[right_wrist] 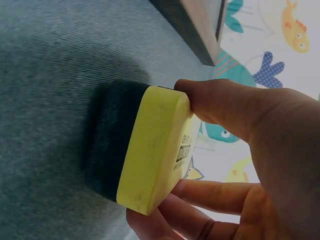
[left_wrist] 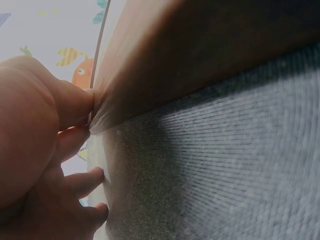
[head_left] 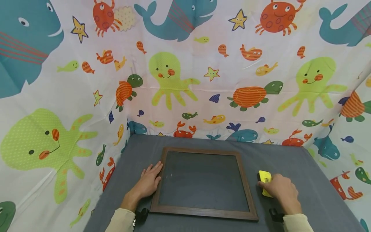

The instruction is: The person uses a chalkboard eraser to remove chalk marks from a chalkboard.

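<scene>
A small blackboard (head_left: 204, 180) in a brown wooden frame (head_left: 203, 211) lies flat on the grey cloth. At its left side, my left hand (head_left: 146, 182) rests with extended fingers touching the frame's edge. The left wrist view shows those fingers (left_wrist: 82, 107) against the frame's side (left_wrist: 165, 65). To the right of the board, my right hand (head_left: 284, 190) grips a yellow board eraser (head_left: 265, 177) between thumb and fingers. Seen from the right wrist, the eraser (right_wrist: 150, 150) has its dark felt side towards the cloth; whether it touches the cloth, I cannot tell.
Grey cloth (head_left: 290, 158) covers the table around the board. Behind and on both sides hangs a white curtain (head_left: 188, 119) printed with sea animals, reaching down to the table's edges. A dark strap (head_left: 142, 215) sits at the left wrist, another (head_left: 276, 215) at the right.
</scene>
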Tool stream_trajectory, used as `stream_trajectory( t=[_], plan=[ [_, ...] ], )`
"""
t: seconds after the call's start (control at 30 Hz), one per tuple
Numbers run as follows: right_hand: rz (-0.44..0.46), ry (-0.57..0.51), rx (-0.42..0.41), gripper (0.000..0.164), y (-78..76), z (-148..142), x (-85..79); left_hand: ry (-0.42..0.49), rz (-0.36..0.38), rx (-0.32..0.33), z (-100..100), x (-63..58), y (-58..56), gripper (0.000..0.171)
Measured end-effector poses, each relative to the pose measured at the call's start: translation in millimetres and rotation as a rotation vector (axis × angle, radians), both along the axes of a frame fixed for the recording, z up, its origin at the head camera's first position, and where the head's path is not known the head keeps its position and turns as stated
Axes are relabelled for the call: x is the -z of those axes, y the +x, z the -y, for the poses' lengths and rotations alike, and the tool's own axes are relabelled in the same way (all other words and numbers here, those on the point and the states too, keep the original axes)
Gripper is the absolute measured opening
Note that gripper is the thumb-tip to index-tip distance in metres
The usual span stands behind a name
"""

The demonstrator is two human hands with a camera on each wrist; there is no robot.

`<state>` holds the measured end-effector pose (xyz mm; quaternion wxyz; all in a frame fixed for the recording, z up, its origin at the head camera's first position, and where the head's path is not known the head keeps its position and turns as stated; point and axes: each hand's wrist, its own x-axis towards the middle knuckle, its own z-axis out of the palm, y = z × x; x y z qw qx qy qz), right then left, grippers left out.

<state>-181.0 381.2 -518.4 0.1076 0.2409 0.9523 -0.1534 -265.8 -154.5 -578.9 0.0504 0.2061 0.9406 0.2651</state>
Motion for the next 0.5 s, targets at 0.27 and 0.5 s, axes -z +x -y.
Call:
stream_trajectory(
  t=[0.27, 0.5],
  plan=[
    [0.029, 0.001, 0.038, 0.095, 2.0, 4.0, 5.1, 0.001, -0.015, 0.01, -1.5, -0.3, 0.4, 0.06],
    [0.075, 0.012, 0.031, 0.1, 9.4, 3.3, 8.0, -0.037, -0.007, 0.039, -3.8, 0.1, 2.3, 0.058]
  ],
)
